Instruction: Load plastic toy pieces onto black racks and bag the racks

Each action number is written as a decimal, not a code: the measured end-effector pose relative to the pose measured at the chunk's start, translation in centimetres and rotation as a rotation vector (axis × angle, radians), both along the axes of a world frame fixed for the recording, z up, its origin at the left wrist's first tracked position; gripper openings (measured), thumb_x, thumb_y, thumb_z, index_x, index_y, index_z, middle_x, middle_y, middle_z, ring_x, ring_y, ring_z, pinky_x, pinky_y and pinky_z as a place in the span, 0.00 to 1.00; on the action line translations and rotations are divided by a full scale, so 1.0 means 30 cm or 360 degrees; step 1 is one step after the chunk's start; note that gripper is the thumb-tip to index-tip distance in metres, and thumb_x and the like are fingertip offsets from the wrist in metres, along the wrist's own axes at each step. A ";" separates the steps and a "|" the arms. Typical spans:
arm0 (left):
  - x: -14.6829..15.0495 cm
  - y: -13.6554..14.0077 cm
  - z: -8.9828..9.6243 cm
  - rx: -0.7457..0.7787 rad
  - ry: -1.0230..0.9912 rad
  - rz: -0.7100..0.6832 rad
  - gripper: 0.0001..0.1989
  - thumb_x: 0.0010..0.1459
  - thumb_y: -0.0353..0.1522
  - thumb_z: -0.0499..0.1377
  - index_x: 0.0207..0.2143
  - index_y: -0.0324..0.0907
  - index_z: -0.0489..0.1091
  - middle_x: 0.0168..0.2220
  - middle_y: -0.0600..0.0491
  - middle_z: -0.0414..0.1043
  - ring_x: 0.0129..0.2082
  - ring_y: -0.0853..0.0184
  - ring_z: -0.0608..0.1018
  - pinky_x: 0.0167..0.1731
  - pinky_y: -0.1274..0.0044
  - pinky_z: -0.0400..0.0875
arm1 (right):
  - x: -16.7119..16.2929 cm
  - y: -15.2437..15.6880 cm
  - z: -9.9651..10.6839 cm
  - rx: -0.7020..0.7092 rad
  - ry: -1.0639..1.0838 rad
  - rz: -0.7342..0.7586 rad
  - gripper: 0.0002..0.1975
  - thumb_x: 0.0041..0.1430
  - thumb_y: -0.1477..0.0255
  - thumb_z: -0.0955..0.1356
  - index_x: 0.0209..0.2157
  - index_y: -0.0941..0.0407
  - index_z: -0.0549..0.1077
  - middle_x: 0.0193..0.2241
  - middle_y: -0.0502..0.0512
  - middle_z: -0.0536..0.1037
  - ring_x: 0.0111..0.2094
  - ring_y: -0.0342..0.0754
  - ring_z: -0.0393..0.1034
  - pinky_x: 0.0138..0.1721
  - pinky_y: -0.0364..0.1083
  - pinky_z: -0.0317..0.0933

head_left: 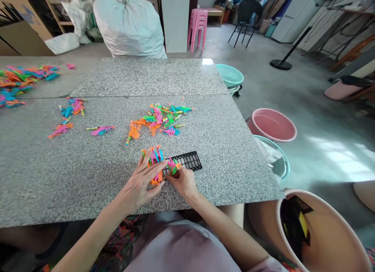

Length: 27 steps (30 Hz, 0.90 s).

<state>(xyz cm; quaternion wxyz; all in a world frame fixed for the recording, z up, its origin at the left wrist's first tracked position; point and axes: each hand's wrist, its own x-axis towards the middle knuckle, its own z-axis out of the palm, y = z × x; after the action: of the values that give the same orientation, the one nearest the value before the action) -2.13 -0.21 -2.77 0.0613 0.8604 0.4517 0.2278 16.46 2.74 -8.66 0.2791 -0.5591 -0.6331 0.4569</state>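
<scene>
A black plastic grid tray [191, 161] lies on the speckled stone table near its front edge. Its left part is covered by a row of small plastic toy guns [155, 156] in pink, blue, orange and green, standing side by side. My left hand [143, 182] rests over this row with its fingers stretched out. My right hand [185, 182] is closed at the tray's front edge, pinching a pink and green toy gun [172, 165] with an orange tip. The fingers partly hide that toy and the tray slots under it.
Beyond the tray is a loose pile of toy guns [158, 117]. Smaller clusters [74, 106] lie to the left, with a large heap [26, 80] farther off. Right of the table stand a pink basin [274, 125], a teal basin [230, 74] and a big orange tub [331, 233].
</scene>
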 end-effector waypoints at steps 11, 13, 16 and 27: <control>0.001 0.001 -0.011 0.0025 -0.0024 -0.0036 0.29 0.68 0.32 0.54 0.69 0.48 0.52 0.68 0.50 0.59 0.73 0.53 0.41 0.68 0.50 0.50 | -0.035 0.023 0.094 0.0263 -0.0821 0.0595 0.13 0.60 0.76 0.68 0.47 0.55 0.74 0.35 0.57 0.83 0.35 0.50 0.77 0.33 0.43 0.57; -0.003 0.001 -0.013 0.0062 0.0000 -0.0041 0.27 0.68 0.30 0.55 0.68 0.47 0.56 0.67 0.49 0.61 0.73 0.54 0.41 0.68 0.51 0.50 | -0.047 0.022 0.093 0.0217 -0.0854 0.0628 0.10 0.60 0.73 0.69 0.45 0.56 0.75 0.36 0.58 0.83 0.36 0.51 0.77 0.33 0.43 0.57; -0.006 0.006 -0.016 0.0140 0.0043 -0.0039 0.23 0.67 0.30 0.55 0.64 0.44 0.62 0.65 0.48 0.65 0.73 0.54 0.41 0.68 0.51 0.49 | -0.036 0.018 0.085 0.0255 -0.0857 0.0688 0.11 0.62 0.75 0.68 0.46 0.59 0.74 0.38 0.62 0.82 0.38 0.52 0.77 0.33 0.44 0.58; 0.012 0.019 -0.046 0.0450 -0.0055 -0.0001 0.10 0.65 0.30 0.58 0.48 0.43 0.75 0.57 0.48 0.74 0.72 0.55 0.48 0.67 0.53 0.54 | -0.032 0.580 0.134 0.0753 -0.1345 0.0510 0.18 0.63 0.85 0.61 0.52 0.61 0.71 0.52 0.69 0.73 0.51 0.54 0.70 0.46 0.49 0.68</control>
<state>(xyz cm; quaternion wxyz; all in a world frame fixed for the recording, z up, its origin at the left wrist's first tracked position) -1.77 0.36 -4.15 -0.0525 0.8566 0.4137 0.3039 15.50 20.14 -4.63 0.0441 -0.5123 -0.8546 0.0721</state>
